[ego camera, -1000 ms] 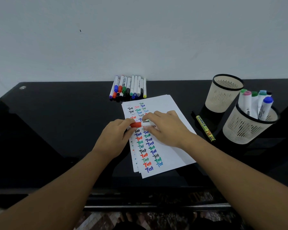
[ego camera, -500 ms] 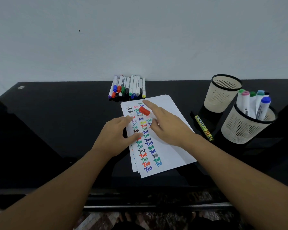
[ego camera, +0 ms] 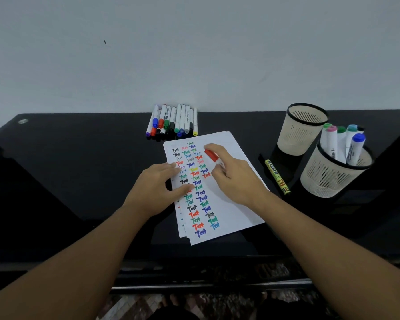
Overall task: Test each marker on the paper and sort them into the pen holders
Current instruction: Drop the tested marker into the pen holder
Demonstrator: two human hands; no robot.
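My right hand point(ego camera: 237, 181) holds a white marker with a red cap point(ego camera: 211, 155) above the upper part of the paper point(ego camera: 234, 199), cap end pointing away from me. My left hand point(ego camera: 156, 188) lies flat on the paper's left edge, fingers straight, pressing it down. The sheet stack is covered with rows of coloured "Test" words. A row of several capped markers point(ego camera: 172, 121) lies at the table's back. The near pen holder point(ego camera: 333, 172) on the right contains several markers; the far pen holder point(ego camera: 301, 128) looks empty.
A yellow-green marker point(ego camera: 277, 176) lies on the black glass table point(ego camera: 67, 172) between the paper and the holders. A white wall stands behind the table. The table's front edge runs below my forearms.
The red cap went back on the marker with both hands a second ago. My left hand then let go and settled flat on the paper, while my right hand lifted the marker farther up the sheet.
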